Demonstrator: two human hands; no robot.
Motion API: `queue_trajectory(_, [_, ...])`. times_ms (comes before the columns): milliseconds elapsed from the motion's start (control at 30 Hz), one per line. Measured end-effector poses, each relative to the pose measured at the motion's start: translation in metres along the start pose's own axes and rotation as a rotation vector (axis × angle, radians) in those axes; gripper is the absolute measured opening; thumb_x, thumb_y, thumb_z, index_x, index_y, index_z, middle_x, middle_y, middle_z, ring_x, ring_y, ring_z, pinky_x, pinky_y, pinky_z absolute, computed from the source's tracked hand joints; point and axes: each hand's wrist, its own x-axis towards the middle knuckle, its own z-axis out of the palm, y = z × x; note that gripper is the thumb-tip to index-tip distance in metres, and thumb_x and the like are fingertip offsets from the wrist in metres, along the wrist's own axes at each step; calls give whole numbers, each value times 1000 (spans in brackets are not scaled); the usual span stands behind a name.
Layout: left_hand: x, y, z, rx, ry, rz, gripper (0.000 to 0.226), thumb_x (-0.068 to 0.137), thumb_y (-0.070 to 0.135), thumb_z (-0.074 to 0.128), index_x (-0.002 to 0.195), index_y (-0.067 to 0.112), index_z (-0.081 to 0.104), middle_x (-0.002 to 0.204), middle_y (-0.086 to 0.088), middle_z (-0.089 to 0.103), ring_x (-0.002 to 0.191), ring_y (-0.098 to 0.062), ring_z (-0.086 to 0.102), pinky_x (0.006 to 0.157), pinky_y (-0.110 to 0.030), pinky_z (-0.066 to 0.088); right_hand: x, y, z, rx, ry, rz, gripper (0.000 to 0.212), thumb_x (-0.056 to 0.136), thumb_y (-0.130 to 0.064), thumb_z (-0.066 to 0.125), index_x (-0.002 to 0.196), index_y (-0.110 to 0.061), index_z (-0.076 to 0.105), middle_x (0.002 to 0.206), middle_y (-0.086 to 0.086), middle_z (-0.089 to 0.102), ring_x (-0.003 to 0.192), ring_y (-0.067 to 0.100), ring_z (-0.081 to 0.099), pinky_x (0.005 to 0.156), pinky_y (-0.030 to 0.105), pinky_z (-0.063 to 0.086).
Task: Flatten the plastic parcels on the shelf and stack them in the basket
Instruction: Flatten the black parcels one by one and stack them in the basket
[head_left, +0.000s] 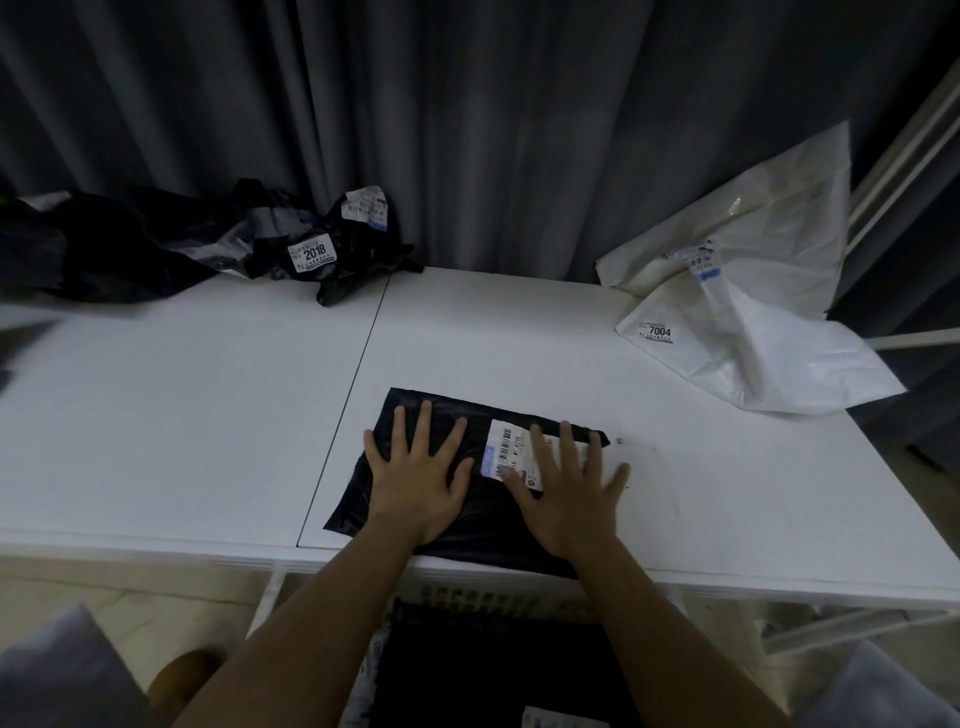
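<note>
Head view: black parcel (415, 410) lies flat near the front edge of the white shelf (208, 415). Left hand (418, 480) and right hand (569, 493) both press on it, palms down, fingers spread wide; right hand partly covers its label (506, 449). Crumpled black parcels (218, 249) at back left, white parcels (737, 291) at back right. Basket (498, 597) below the edge, a dark parcel (493, 670) inside.
</note>
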Motion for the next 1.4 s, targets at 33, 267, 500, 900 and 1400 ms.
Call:
queue_trajectory(33, [0,2,0,-6,-2,-2,81,71,63,-18,149,43,-6,160,-3,-14,145,-31,-17,111,-62,-7,-4,8,-1,-14,-8,24,76,84,-78,4,149,-42,-14,160,-2,-17,144,34,-21,109,63,-13])
queue_trajectory(267, [0,2,0,-2,1,-20,83,70,63,-18,149,43,-5,160,-4,-11,146,-31,-14,112,-62,-4,-19,-17,-5,16,166,-114,79,88,-72,3,148,-32,33,156,15,26,143,45,17,112,59,-7])
queue_trajectory(500, [-1,1,3,-16,22,-25,79,73,63,-15,149,44,-6,160,-3,-13,146,-29,-17,112,-61,-6,-25,-18,21,85,169,-124,71,92,-70,8,147,-34,35,155,10,30,138,47,27,109,62,19])
queue_trajectory(900, [-4,-2,-11,-123,-66,-4,77,78,72,-3,150,44,5,160,4,-12,146,-22,-16,114,-54,-8,-23,-14,19,44,108,-112,79,79,-76,-14,150,-44,4,161,4,0,146,42,3,110,57,-7])
queue_trajectory(1400, [-4,-73,-106,-221,-90,26,34,98,31,41,126,24,58,130,-3,57,116,-25,54,94,-37,45,21,-105,-77,529,95,-244,23,89,-19,54,109,-19,66,128,6,54,111,23,55,87,26,42])
